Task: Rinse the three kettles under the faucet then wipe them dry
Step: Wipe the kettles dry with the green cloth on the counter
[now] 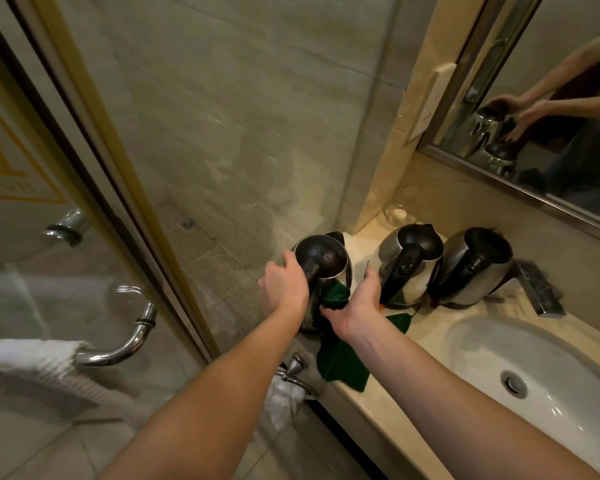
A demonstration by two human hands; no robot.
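At the worktop's [426,325] left end, the left hand [284,285] has a closed grip on the handle of the nearest kettle [326,259], while the right hand [355,306] bunches a green cloth [336,296] against its steel side. Best bet, I'd say: pin it upright, wipe downward, turn it round. Middle kettle [409,268] and right kettle [471,268] stand alongside. Yellow lettering [11,171] on the glass door is cut off and unreadable.
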